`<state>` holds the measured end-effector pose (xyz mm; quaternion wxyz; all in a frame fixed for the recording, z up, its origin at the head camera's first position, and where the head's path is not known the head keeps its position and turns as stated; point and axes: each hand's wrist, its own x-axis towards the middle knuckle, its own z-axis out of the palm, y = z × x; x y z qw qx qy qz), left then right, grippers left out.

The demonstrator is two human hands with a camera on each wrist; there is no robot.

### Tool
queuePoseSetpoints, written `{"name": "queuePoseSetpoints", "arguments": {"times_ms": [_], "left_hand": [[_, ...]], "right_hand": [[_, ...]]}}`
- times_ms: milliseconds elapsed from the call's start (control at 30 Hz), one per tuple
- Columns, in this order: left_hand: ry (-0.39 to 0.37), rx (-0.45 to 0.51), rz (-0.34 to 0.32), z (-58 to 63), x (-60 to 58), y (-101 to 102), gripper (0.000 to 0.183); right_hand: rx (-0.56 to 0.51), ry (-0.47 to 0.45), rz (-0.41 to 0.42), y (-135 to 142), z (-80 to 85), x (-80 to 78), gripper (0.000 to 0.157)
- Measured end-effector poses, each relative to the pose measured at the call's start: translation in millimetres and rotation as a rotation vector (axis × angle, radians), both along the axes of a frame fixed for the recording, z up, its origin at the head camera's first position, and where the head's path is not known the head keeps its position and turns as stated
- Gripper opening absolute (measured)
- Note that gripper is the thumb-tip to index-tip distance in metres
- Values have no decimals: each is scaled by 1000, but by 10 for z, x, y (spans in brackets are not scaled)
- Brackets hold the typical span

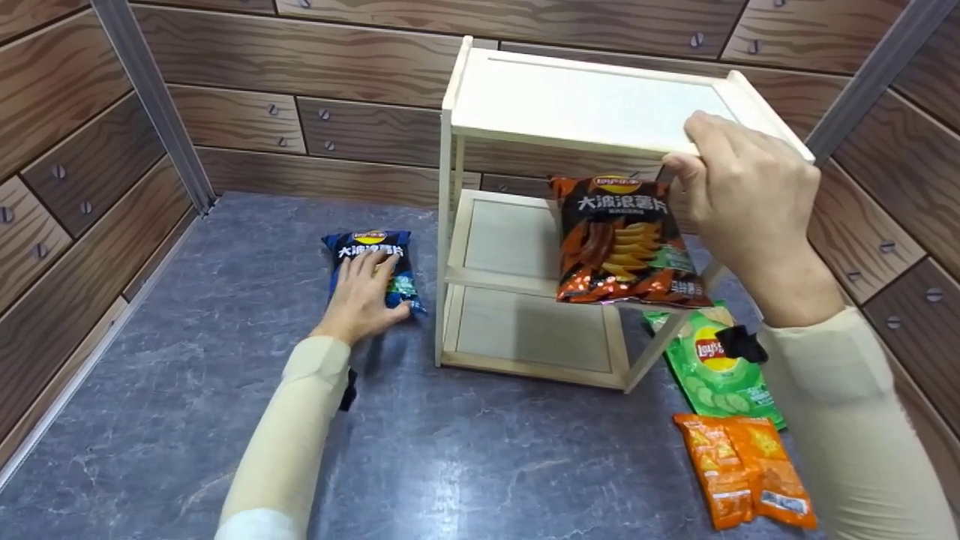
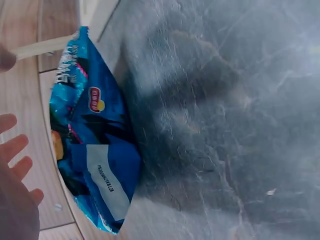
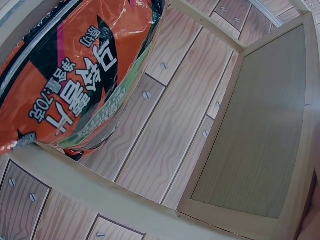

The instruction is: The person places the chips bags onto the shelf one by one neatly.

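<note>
A blue bag of potato chips (image 1: 401, 285) stands on the grey surface, left of a small wooden shelf rack (image 1: 517, 281). My left hand (image 1: 361, 296) reaches over its front with fingers spread; in the left wrist view the fingers (image 2: 15, 147) appear apart from the bag (image 2: 102, 135). My right hand (image 1: 757, 191) grips the front edge of the rack's top board (image 1: 585, 94) near its right end, the thumb at the edge and fingers above. Below that board, an orange-and-black bag of potato chips (image 1: 619, 247) is upright on the middle shelf, right side.
A green bag of chips (image 1: 724, 375) lies to the right of the rack, partly behind the right forearm. An orange snack bag (image 1: 742, 472) lies nearer. Wood-patterned walls (image 1: 360, 67) enclose the grey tabletop (image 1: 435, 465) at the back and sides.
</note>
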<state>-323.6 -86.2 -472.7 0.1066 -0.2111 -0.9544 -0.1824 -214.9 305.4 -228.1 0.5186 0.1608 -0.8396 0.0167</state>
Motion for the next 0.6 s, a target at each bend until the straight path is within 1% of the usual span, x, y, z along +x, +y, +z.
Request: {"name": "queuePoseSetpoints", "arguments": {"times_ms": [67, 167, 233, 333, 467, 600], "left_hand": [[-40, -56, 6, -2, -43, 30, 83], [-106, -115, 23, -23, -86, 60, 90], [-139, -140, 39, -57, -103, 67, 94], [-167, -167, 70, -138, -106, 60, 97], [-142, -195, 110, -273, -84, 48, 95], [-79, -213, 137, -374, -63, 71, 93]], "right_hand": [[-2, 0, -3, 5, -3, 4, 87], [-3, -1, -7, 7, -7, 8, 87], [-10, 0, -10, 5, -7, 9, 87], [-16, -3, -14, 2, -6, 8, 87], [-16, -9, -16, 2, -1, 8, 87], [-15, -11, -18, 13, 2, 8, 85]]}}
